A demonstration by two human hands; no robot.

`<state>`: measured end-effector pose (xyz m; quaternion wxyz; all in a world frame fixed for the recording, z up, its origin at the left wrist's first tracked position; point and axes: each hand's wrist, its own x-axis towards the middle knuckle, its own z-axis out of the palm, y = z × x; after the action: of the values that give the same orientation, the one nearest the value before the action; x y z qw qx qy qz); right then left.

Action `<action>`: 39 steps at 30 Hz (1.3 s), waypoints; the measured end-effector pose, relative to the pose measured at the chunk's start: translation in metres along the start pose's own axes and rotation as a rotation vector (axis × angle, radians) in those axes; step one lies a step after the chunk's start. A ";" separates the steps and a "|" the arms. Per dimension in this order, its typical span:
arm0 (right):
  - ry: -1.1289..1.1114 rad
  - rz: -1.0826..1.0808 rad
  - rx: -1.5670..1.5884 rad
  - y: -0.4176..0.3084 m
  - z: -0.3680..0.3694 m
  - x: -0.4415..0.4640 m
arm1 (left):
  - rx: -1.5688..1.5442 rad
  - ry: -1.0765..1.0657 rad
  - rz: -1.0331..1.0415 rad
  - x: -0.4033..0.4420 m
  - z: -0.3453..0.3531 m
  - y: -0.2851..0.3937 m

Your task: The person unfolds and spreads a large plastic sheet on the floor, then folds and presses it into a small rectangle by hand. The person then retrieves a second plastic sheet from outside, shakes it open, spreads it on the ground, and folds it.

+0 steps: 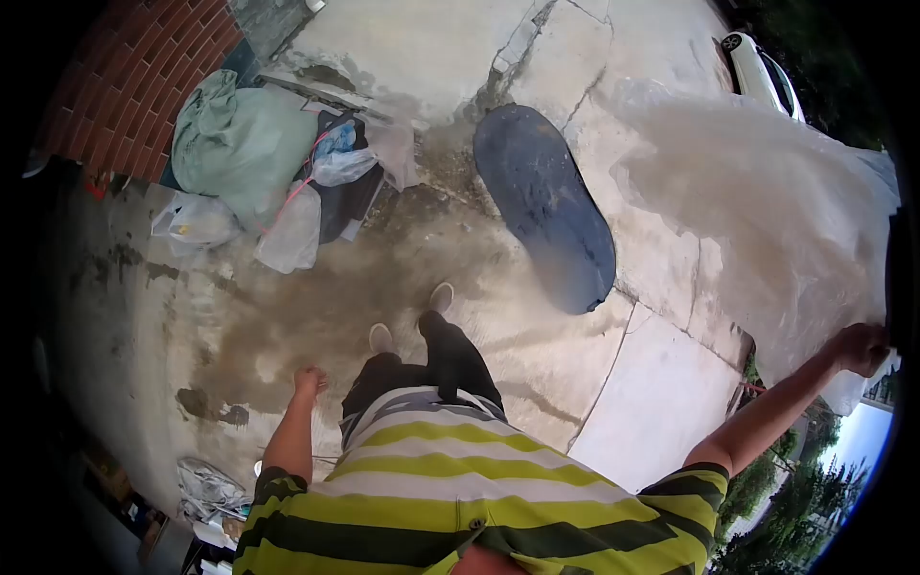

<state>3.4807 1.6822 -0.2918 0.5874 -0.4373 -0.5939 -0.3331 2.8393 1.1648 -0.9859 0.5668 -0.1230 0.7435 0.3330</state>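
My right hand (pixel 860 350) is raised at the far right, its fingers closed on the lower end of a large clear plastic sheet (pixel 757 192). The sheet spreads up and to the left from that hand, above the concrete. My left hand (pixel 310 380) hangs low beside my left leg, touching nothing that I can see; its fingers look curled, but they are too small to make out well. Between the sheet and my feet, a long dark blue oval piece (pixel 546 206) lies on the ground.
A green sack (pixel 244 144), plastic bags (pixel 292 230) and dark items lie piled by a brick wall (pixel 144 81) at the upper left. A white car (pixel 764 72) stands at the upper right. Crumpled plastic (pixel 206 489) lies at the lower left. The concrete ground (pixel 460 77) has cracks.
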 end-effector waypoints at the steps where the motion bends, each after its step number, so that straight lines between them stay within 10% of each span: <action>1: -0.062 -0.014 -0.050 0.013 -0.003 -0.020 | 0.001 -0.005 0.007 0.000 -0.003 0.009; 4: -0.366 -0.016 -0.253 0.047 0.000 -0.111 | 0.043 -0.118 0.096 -0.011 -0.020 0.024; 7: -0.103 1.277 0.206 0.091 -0.004 -0.160 | -0.026 -0.136 0.158 -0.018 -0.041 0.032; 13: -0.715 0.387 -0.930 0.144 -0.085 -0.069 | 0.193 0.035 0.105 -0.014 -0.158 -0.014; 15: -0.451 0.284 -1.160 0.112 -0.099 -0.040 | 0.278 0.058 0.134 -0.009 -0.200 -0.027; 19: 0.075 0.888 0.264 0.010 -0.124 -0.040 | 0.188 0.058 -0.076 0.013 -0.281 -0.011; 20: 0.060 0.976 0.364 -0.010 -0.139 -0.055 | 0.175 0.039 -0.107 0.023 -0.301 0.001; 21: -0.458 0.791 -0.274 0.012 -0.166 -0.086 | 0.210 0.027 -0.090 0.037 -0.316 0.020; 22: -0.393 1.647 0.193 0.063 -0.177 -0.115 | 0.235 0.006 -0.047 0.045 -0.327 0.030; 27: 0.381 0.914 -0.041 -0.213 -0.179 -0.150 | 0.406 -0.174 0.157 0.072 -0.377 0.113; 29: -0.044 0.965 -0.176 -0.176 -0.216 -0.215 | 0.493 -0.121 0.150 0.067 -0.378 0.166; 31: -0.322 1.666 -0.019 -0.197 -0.232 -0.266 | 0.564 -0.070 0.143 0.079 -0.377 0.197; 37: 0.284 1.456 0.254 -0.298 -0.290 -0.290 | 1.058 -0.440 0.490 0.073 -0.282 0.253; 39: 0.155 1.358 0.110 -0.337 -0.316 -0.281 | 1.232 -0.724 0.600 0.060 -0.223 0.242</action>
<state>3.2822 1.2256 -0.5025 0.7282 -0.6572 -0.1604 0.1096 2.5146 1.2158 -0.9255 0.6260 0.5377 0.5646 0.0183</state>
